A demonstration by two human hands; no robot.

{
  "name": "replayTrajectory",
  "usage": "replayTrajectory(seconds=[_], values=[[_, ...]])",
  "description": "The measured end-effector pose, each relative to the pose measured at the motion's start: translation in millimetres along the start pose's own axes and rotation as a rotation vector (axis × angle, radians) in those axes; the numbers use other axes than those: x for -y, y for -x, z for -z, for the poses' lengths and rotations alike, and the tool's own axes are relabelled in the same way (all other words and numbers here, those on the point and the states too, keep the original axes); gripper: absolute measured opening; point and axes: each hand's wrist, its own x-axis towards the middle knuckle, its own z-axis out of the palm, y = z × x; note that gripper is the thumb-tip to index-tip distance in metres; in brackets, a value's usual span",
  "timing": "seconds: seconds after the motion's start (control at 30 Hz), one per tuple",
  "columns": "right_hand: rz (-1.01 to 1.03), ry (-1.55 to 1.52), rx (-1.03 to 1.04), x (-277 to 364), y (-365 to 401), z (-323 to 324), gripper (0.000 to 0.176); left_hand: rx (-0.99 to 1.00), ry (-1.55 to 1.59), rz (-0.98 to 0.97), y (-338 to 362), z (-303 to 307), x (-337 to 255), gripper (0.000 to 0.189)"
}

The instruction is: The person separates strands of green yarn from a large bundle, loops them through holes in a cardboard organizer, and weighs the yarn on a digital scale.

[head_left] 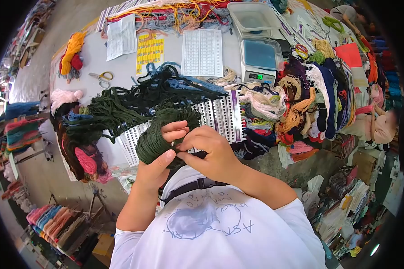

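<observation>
A thick skein of dark green yarn (151, 144) is held in front of my body. My left hand (166, 145) grips it, with the fingers showing past the strands and the thumb on the near side. Against the left fingertips, my right hand (211, 152) is closed in a pinch; whatever lies between its fingertips is too small to make out. Beyond both hands, a heap of loose dark green yarn (121, 105) spreads over the table, partly covering white cards with rows of holes (222, 112).
Scissors (102, 77) and a yellow-orange yarn bundle (72, 51) lie at the left. Printed sheets (202, 53) are at the back. A digital scale (258, 77) bears a plastic tub (261, 54). Mixed skeins (296, 107) pile up rightward. Another person (381, 127) is at the far right.
</observation>
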Motion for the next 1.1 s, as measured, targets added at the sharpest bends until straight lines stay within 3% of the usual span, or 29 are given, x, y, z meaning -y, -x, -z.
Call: replayTrajectory(seconds=[0.17,0.23,0.57,0.77,1.1], values=[[-0.138,-0.084,0.086,-1,0,16,0.010,-0.053,0.063,0.035,0,-2,4,0.041],[-0.240,-0.260,0.128,-4,2,19,0.007,-0.037,-0.012,0.024,-2,-4,5,0.042],[-0.247,-0.344,0.064,-7,11,26,0.006,-0.009,-0.216,-0.079,-6,-8,10,0.043],[-0.413,-0.624,0.080,-8,12,29,0.004,-0.066,0.063,0.037,-6,-16,9,0.048],[-0.473,-0.569,0.105,11,15,29,0.006,-0.108,0.028,0.019,-4,-21,10,0.048]])
